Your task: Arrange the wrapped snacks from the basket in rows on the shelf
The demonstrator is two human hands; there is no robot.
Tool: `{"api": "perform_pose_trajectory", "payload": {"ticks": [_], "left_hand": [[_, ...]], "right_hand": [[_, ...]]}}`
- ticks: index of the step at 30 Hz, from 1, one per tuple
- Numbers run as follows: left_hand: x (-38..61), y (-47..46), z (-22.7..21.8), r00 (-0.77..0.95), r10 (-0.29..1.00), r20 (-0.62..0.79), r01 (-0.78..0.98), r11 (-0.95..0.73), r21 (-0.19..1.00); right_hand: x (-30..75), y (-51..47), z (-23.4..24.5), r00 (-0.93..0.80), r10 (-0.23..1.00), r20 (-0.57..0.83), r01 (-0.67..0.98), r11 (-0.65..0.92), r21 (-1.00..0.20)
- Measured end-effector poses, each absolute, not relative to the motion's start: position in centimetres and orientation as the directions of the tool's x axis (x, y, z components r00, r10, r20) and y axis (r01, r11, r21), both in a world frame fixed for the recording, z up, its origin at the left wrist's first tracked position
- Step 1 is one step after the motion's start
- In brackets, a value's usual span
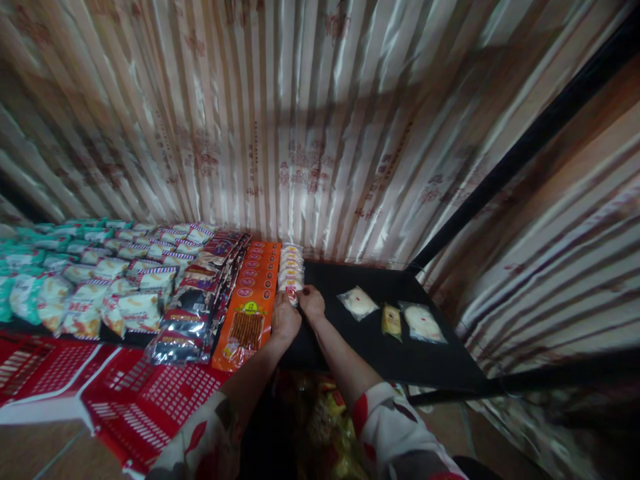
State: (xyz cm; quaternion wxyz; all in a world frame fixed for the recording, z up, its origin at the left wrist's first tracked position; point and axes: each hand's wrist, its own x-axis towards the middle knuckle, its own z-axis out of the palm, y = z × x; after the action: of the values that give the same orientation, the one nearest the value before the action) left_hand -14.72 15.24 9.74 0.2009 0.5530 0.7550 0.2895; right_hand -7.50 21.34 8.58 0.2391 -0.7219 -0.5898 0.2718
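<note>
Most of the arranging seems done

On a black bench (350, 353) below a patterned curtain (325, 200), rows fill the left side: green packets (23, 257), cream packets (137, 310), dark packets (193, 300), then flat orange packets (247, 300). Just right of these runs a narrow column of white packets (291, 263). The left hand (286, 319), partly curled, touches its near left end; the right hand (311, 303), fingers bent inward, touches its near right side. Whether either grips firmly cannot be told. Seemingly not yet in any row, a loose white packet (357, 303), a yellow packet (391, 321) and a flat pale packet (424, 325) lie farther right.
</note>
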Motion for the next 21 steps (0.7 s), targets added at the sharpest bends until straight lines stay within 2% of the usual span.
{"api": "perform_pose_trajectory", "payload": {"ticks": [7,12,17,21], "left_hand": [[-14.8,15.4,9.5,-0.295,0.955,0.0,0.755,0.233,0.613],[-14.7,15.0,9.4,-0.277,0.96,0.046,0.777,0.196,0.599],[-13.8,12.8,10.5,-0.197,0.973,0.12,0.809,0.092,0.581],[-12.0,9.3,10.6,-0.055,0.978,0.199,0.814,-0.071,0.577]], "right_hand": [[-7.7,21.4,8.2,0.156,0.982,-0.107,0.73,-0.188,-0.657],[-7.4,20.9,8.0,0.168,0.982,-0.088,0.682,-0.181,-0.709],[-5.8,18.4,8.6,0.204,0.977,-0.07,0.621,-0.184,-0.762],[-2.8,14.8,8.9,0.186,0.983,0.008,0.557,-0.099,-0.824]]}}
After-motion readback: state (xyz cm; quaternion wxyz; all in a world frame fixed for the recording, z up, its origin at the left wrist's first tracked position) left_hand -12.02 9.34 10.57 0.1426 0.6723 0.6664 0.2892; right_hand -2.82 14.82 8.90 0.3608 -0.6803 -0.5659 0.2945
